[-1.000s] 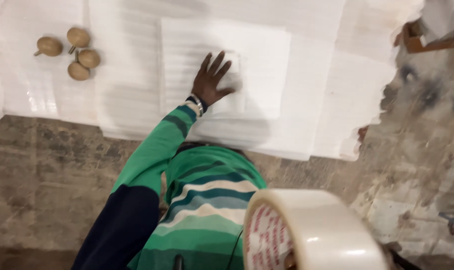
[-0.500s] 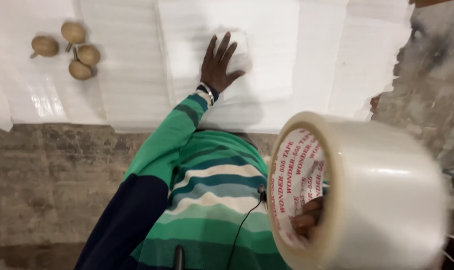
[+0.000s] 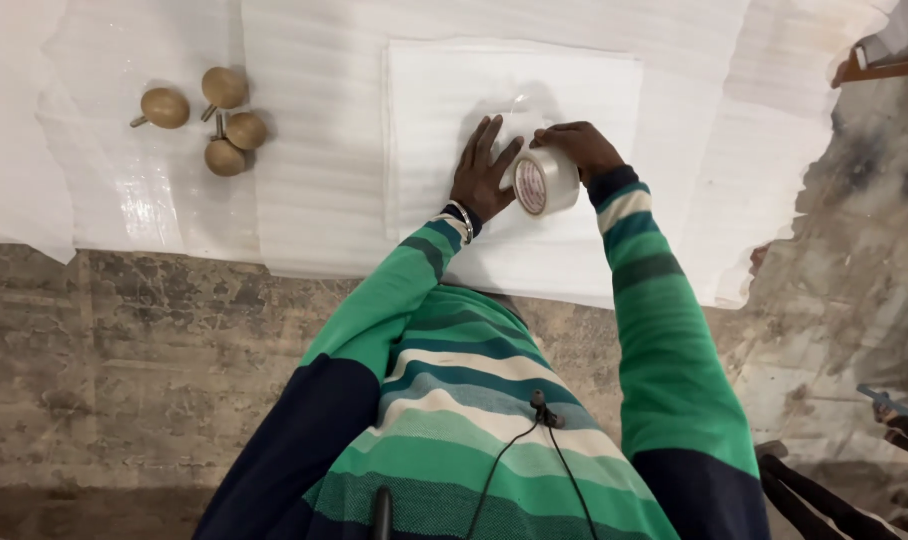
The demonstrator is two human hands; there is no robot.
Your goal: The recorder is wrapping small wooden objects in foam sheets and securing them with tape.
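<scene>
Tape roll [image 3: 545, 181] sits gripped between both hands.

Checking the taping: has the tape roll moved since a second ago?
Yes. The tape roll in the right hand went from near the camera onto the folded foam sheet, beside the left hand.

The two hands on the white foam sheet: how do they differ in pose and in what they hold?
The left hand lies flat with fingers spread, pressing the foam sheet; the right hand curls around a roll of clear tape. The left hand holds nothing; the right hand grips the roll. Both come out of green striped sleeves.
</scene>
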